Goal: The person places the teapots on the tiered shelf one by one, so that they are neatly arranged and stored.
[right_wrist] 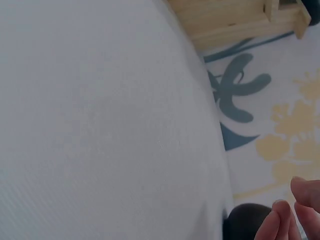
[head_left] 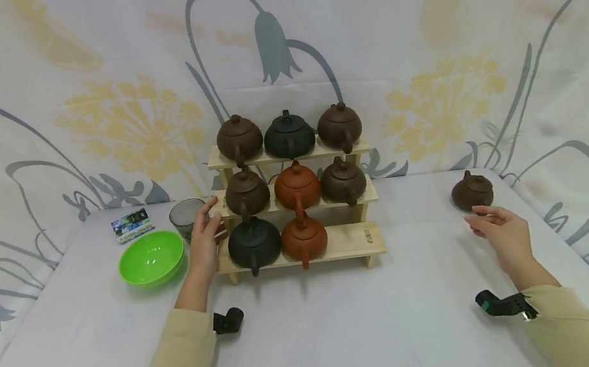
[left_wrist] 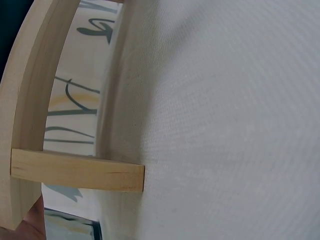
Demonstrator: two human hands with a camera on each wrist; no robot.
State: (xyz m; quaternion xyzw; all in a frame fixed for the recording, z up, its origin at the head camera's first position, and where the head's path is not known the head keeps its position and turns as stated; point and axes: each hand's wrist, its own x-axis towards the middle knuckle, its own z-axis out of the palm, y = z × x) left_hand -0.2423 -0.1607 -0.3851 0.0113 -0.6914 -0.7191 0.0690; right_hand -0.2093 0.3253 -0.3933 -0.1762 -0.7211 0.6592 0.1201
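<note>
A wooden three-tier stand (head_left: 348, 241) holds several small teapots, brown, black and reddish-orange. My left hand (head_left: 203, 241) is at the stand's left end, its fingers fairly straight and right at the shelf ends. In the left wrist view, part of the left hand (left_wrist: 32, 222) shows past the end of a shelf board (left_wrist: 30, 90). To the right, a brown teapot (head_left: 471, 191) sits on the table by itself. My right hand (head_left: 505, 236) is just in front of it, fingers loosely bent. In the right wrist view, the fingertips (right_wrist: 281, 210) overlap the teapot's dark body (right_wrist: 245, 220).
Left of the stand are a grey see-through glass (head_left: 183, 215), a bright green bowl (head_left: 151, 259) and a small printed box (head_left: 132, 226). A white cloth covers the table (head_left: 321, 341). Behind it hangs a flower-patterned curtain (head_left: 139, 92).
</note>
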